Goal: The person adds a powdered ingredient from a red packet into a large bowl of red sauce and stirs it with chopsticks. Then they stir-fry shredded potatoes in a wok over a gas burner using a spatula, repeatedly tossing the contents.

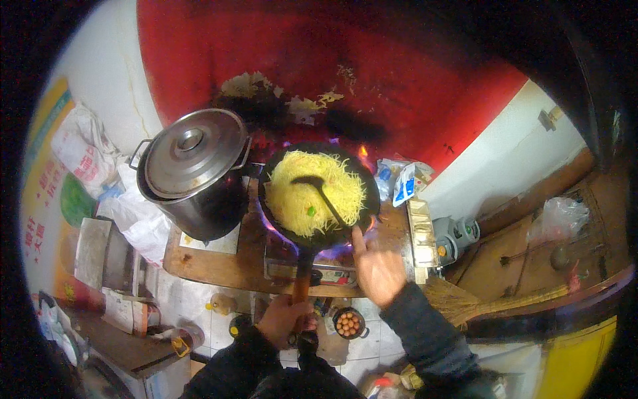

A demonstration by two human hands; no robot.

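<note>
A dark wok (369, 199) sits over a lit gas stove (324, 274), with flames around its rim. Thin pale-yellow shreds (289, 204) heap inside it, with a small green piece (311, 211) on top. My left hand (284, 319) is closed around the wok's wooden handle (301, 289). A dark ladle (329, 202) lies across the shreds, its bowl in their upper middle. At the wok's lower right edge, my right hand (380, 272) is on the ladle's handle, index finger extended along it; part of the grip is blurred and hidden.
A lidded metal stockpot (219, 209) stands left of the wok. Right of it are plastic packets (404, 184), a metal tray of compartments (422, 232) and a straw broom (453, 299). A pan of eggs (349, 323) is below the wooden counter (214, 272). Behind rises a red wall (398, 65).
</note>
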